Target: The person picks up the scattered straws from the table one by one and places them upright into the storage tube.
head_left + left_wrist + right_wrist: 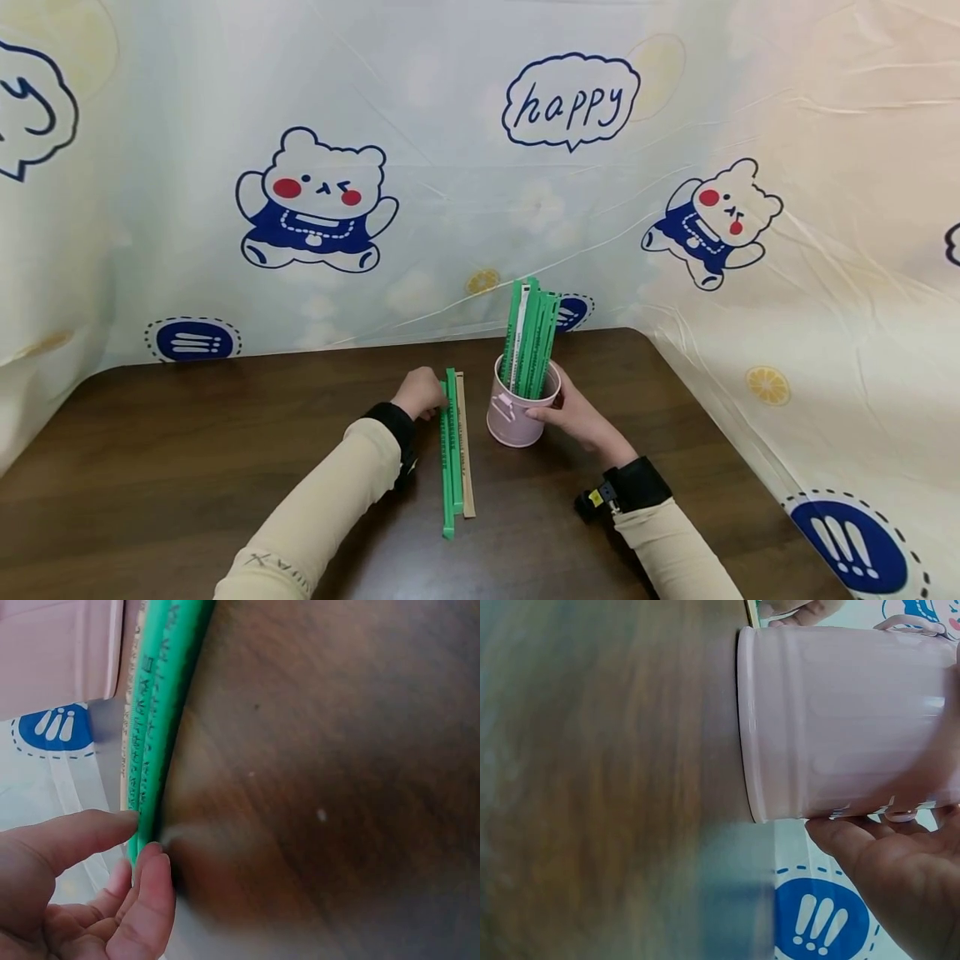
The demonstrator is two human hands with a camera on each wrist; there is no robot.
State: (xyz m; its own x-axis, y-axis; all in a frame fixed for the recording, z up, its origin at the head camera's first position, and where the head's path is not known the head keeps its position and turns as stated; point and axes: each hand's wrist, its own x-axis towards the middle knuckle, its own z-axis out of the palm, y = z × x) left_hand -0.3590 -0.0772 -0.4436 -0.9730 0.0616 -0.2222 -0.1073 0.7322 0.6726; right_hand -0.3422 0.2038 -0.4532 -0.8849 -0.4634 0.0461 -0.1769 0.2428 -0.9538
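Note:
Two long, thin green strips (451, 450) with dark printing lie side by side on the table. Along their right side runs a beige strip (465, 450) of the same sort. At their far end my left hand (422, 393) pinches the green strips between thumb and fingers, as the left wrist view also shows. A small pink bucket (513, 425) stands upright to the right. My right hand (573, 417) holds it round its right side, fingers partly hidden behind the wall. Out of the bucket rise several green printed strips (542, 342) and a white one (519, 337).
The brown wooden table (225, 467) extends to both sides. Behind and around it hangs a pale curtain (450, 183) printed with bears, close to the table's far edge.

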